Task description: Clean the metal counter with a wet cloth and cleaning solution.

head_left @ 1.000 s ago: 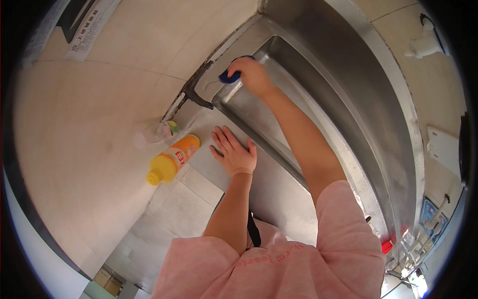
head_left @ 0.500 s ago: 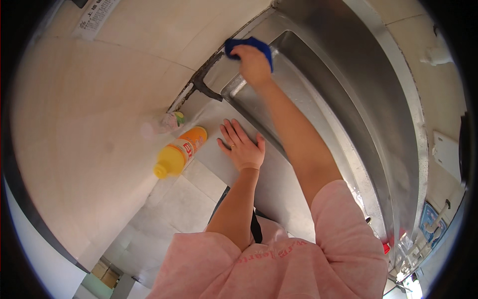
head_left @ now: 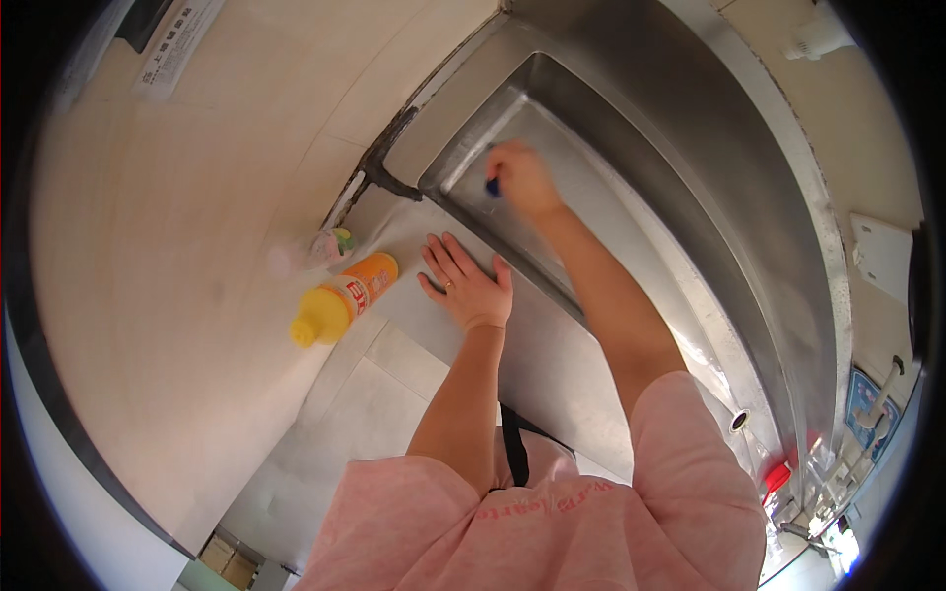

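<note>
My right hand [head_left: 524,178] is closed round a blue cloth [head_left: 494,187], held over the stainless steel sink basin [head_left: 473,143]. Most of the cloth is hidden in the fist, and the hand is slightly blurred. Whether the cloth touches the basin floor, I cannot tell. My left hand [head_left: 467,289] lies flat with fingers spread on the steel front ledge [head_left: 552,369], a ring on one finger. Left of it stands a yellow bottle [head_left: 345,298] with an orange upper part, near the tiled wall.
A small clear and green item [head_left: 341,239] sits by the wall behind the bottle. Dark sealant [head_left: 379,163] runs along the joint between wall and steel. A round drain hole [head_left: 739,421] and a red object [head_left: 777,478] are at the right.
My right hand has brought the cloth from the rim near the wall down and nearer, over the basin, and bunched it up. My left hand stays on the ledge. The view has shifted slightly.
</note>
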A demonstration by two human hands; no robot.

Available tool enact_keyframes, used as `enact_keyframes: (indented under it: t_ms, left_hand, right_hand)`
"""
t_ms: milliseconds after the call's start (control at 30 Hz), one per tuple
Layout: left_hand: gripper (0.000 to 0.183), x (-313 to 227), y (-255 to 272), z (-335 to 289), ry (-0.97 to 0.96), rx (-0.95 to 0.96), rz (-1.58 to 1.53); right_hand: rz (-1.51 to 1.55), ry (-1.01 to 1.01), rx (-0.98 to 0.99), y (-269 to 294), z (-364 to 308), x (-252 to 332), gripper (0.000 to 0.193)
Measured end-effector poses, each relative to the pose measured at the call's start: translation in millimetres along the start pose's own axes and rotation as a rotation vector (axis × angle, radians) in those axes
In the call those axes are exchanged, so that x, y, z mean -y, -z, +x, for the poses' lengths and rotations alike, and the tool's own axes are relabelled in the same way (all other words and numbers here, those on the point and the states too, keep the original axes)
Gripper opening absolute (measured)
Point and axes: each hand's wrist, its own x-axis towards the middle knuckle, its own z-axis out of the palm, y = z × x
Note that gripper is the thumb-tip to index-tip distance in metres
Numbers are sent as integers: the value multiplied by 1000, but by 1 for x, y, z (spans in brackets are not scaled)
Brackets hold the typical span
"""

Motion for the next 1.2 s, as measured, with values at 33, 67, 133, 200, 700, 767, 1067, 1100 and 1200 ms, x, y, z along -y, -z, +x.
enact_keyframes:
  t_ms: [33, 67, 133, 200, 700, 767, 1067, 1100, 1200]
  left_hand:
    - [79, 0, 1, 0, 1, -2, 8]
    - [79, 1, 2, -3, 1, 1, 18]
    - [79, 0, 3, -4, -3, 2, 25]
    - [79, 2, 1, -3, -8, -6, 38]
    - [73, -2, -7, -7, -50, -101, 154]
    - [72, 1, -9, -8, -42, -112, 175]
    - [71, 1, -10, -9, -46, -141, 170]
    - [71, 3, -11, -9, -46, -140, 169]
    - [71, 2, -14, -9, -38, -145, 167]
  right_hand:
    - [-46, -18, -147, 22, 4, 2, 15]
    - [-92, -39, -293, 46, 11, 10, 16]
    - [-194, -57, -524, 86, 33, 20, 17]
    - [-279, 4, -598, 114, 59, 26, 17]
    - [-718, -46, -290, 190, -95, -93, 54]
    - [-750, -77, -335, 223, -149, -90, 54]
    - [-1041, -608, -781, 347, -401, -120, 46]
    - [-996, -677, -853, 360, -417, -121, 47]
    - [-807, -1195, -1012, 394, -455, -123, 40]
